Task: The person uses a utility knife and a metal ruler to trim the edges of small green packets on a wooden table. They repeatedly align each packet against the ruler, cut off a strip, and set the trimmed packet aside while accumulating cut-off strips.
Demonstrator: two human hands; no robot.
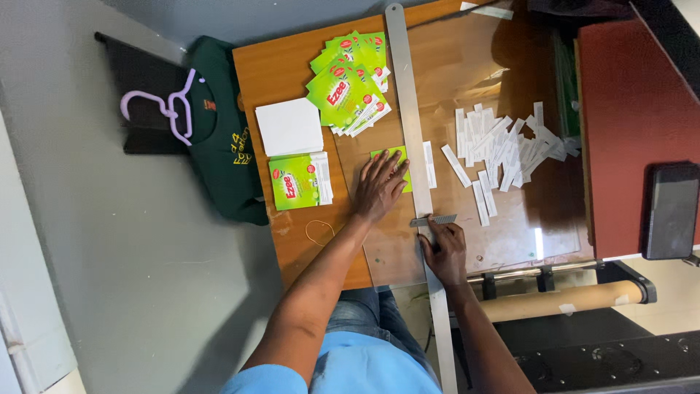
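Observation:
My left hand (378, 186) lies flat, fingers spread, on a small green printed sheet (396, 155) pressed against a long metal ruler (408, 109). My right hand (443, 249) grips a small grey cutter blade (433, 219) held against the ruler's right edge. Both rest on a clear plastic sheet (525, 233) laid over the wooden table (273, 73). To the right of the ruler, several narrow white cut strips (502, 146) lie scattered in a pile.
A fanned pile of green printed cards (350, 84), a white stack (289, 126) and a neat green stack (299, 181) sit on the table's left. A rubber band (319, 232) lies near the front edge. A cardboard roll (561, 300), a dark phone (671, 210), and a green shirt (222, 138) with a lilac hanger (169, 108) lie around.

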